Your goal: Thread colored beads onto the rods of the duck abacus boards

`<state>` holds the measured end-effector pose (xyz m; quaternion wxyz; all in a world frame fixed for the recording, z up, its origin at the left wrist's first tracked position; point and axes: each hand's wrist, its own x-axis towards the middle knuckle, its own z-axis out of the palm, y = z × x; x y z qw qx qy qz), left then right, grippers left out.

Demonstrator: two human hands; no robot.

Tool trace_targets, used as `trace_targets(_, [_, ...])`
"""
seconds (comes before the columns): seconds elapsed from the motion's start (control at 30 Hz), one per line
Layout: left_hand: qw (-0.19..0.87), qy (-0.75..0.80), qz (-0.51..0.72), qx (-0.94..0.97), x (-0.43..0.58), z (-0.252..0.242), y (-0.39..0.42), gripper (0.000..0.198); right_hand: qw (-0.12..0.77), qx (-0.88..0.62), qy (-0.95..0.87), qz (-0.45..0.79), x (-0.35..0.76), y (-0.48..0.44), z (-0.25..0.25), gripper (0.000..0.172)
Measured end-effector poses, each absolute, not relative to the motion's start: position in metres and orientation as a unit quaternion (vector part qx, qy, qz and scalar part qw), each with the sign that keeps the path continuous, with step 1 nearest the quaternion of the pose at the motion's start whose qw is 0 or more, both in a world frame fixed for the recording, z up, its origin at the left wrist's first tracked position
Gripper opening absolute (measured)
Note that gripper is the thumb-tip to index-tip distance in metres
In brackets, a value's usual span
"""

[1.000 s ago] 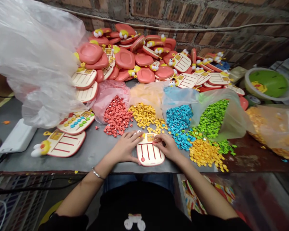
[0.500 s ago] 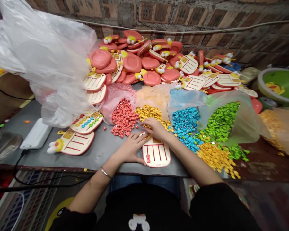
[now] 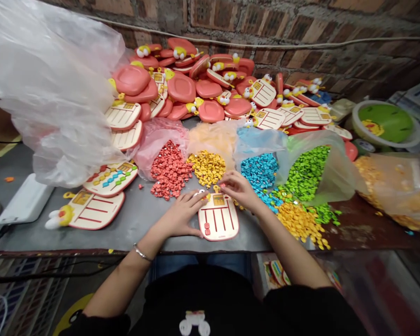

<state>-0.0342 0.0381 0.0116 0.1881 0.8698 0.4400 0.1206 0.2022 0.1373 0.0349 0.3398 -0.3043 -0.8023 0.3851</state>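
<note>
A cream plastic toy board [image 3: 217, 227] with red slot lines lies in front of me on the grey table top, two small red pieces sitting at its lower left. My left hand [image 3: 179, 214] clasps its left edge. My right hand [image 3: 238, 189] is just above the board's top right, with its fingertips pinched on a small red piece [image 3: 223, 185]. Loose piles of red beads [image 3: 170, 170], yellow beads [image 3: 206, 168] and blue beads [image 3: 259, 171] lie just beyond my hands. Green beads [image 3: 306, 172] spill from a clear bag to the right.
Another board with coloured beads in rows [image 3: 110, 179] and a bare one [image 3: 94, 211] lie to my left. Behind stands a heap of pink toy cases [image 3: 182, 88] against a brick wall [image 3: 301, 42]. A plastic sheet [image 3: 52, 93] billows at the left; an orange-filled bag [image 3: 392, 191] lies right.
My right hand has moved off the board, out over the yellow beads, and back to the board's top right. A second red piece now sits on the board. My left hand stays put.
</note>
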Motion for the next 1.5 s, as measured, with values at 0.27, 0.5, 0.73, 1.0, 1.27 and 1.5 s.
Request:
trace_targets(0.27, [0.182, 0.438, 0.113, 0.873, -0.033, 0.01, 0.038, 0.102, 0.29, -0.343, -0.869, 0.205, 0.233, 0.108, 0.003, 0.018])
trace_targets(0.5, [0.153, 0.453, 0.111, 0.871, -0.031, 0.01, 0.038, 0.1, 0.267, -0.331, -0.891, 0.157, 0.233, 0.101, -0.003, 0.019])
trace_targets(0.73, [0.169, 0.455, 0.119, 0.866, -0.03, 0.011, 0.038, 0.093, 0.281, -0.343, -0.861, 0.247, 0.243, 0.083, 0.005, 0.02])
trace_targets(1.0, [0.183, 0.447, 0.125, 0.867, -0.03, 0.008, 0.04, 0.098, 0.288, -0.301, -0.854, 0.31, 0.188, 0.08, 0.0, 0.036])
trace_targets(1.27, [0.184, 0.445, 0.128, 0.867, -0.031, 0.01, 0.041, 0.098, 0.232, -0.277, -0.839, 0.406, 0.179, 0.121, 0.025, 0.021])
trace_targets(1.5, [0.194, 0.444, 0.135, 0.864, -0.032, 0.011, 0.041, 0.093, 0.165, -0.226, -0.954, 0.11, 0.101, 0.186, 0.007, 0.01])
